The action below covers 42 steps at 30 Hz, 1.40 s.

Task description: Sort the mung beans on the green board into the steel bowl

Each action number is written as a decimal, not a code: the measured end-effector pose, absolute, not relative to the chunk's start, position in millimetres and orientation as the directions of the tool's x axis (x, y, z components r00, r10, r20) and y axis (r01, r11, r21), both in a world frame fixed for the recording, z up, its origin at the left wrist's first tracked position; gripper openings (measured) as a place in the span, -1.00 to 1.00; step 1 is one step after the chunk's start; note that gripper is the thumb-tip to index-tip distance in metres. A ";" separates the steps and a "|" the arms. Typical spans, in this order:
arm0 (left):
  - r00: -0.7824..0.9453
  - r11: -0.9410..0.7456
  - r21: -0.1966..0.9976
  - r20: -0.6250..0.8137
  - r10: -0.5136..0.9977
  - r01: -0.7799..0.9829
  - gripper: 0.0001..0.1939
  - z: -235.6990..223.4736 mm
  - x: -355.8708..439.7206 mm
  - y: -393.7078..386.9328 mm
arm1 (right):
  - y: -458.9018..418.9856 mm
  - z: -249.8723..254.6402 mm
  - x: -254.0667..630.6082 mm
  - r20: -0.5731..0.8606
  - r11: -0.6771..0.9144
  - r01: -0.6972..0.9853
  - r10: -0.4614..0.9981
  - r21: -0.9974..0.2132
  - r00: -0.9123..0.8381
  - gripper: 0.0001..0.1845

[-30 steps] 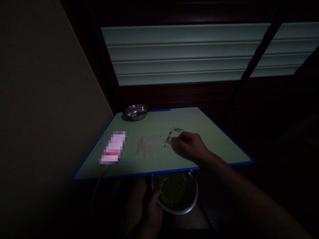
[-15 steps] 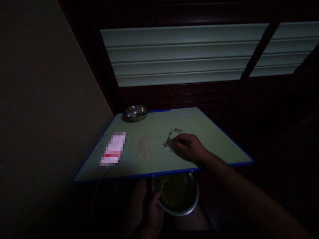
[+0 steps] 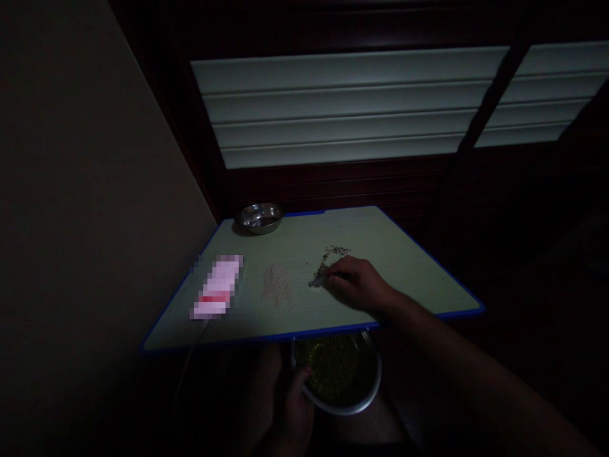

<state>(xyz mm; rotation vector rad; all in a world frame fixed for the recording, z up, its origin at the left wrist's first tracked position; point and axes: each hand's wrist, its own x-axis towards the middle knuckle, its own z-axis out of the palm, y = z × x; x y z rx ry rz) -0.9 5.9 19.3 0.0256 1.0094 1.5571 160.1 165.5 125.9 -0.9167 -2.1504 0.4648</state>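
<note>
My right hand [image 3: 356, 282] is closed in a pinch above the pale green tabletop [image 3: 361, 228]. Between its fingertips is a small pale, see-through piece [image 3: 318, 279], too dark to name, whose tip lies among small dark grains [image 3: 339, 249] strewn on the surface. To the left of them is a patch of fine pinkish grains [image 3: 278, 285]. Below the table's front edge, my left hand [image 3: 297, 406] grips the rim of a metal bowl [image 3: 349, 408] over my lap, thumb over the rim. Small green grains [image 3: 333, 368] fill its bottom; the other fingers are hidden.
At the table's back left corner stands a shiny metal bowl [image 3: 259, 219] with something dark at its bottom. A blurred-out phone-like device [image 3: 217, 287] with a cable [image 3: 188, 358] lies at the left. Beyond are a wall [image 3: 95, 190] and slatted panels [image 3: 342, 105].
The pale piece in my right hand has shifted slightly left and down among the dark grains, and more of it shows. My left hand still holds the bowl.
</note>
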 end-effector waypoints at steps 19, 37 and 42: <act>-0.242 0.136 0.555 -0.553 0.797 -0.820 -0.47 5.8 -2.7 5.9 | 161.4 129.9 164.8 0.470 0.658 0.354 0.736 -0.664 -0.487 -0.83; -0.281 0.111 0.619 -0.501 0.819 -0.778 -0.43 18.6 -2.2 4.1 | 160.7 128.9 168.3 0.344 0.471 0.465 0.877 -0.750 -0.335 -0.83; -0.288 0.120 0.676 -0.459 0.840 -0.727 -0.42 28.1 -2.1 3.5 | 157.6 130.8 168.0 0.320 0.470 0.402 0.866 -0.786 -0.385 -0.82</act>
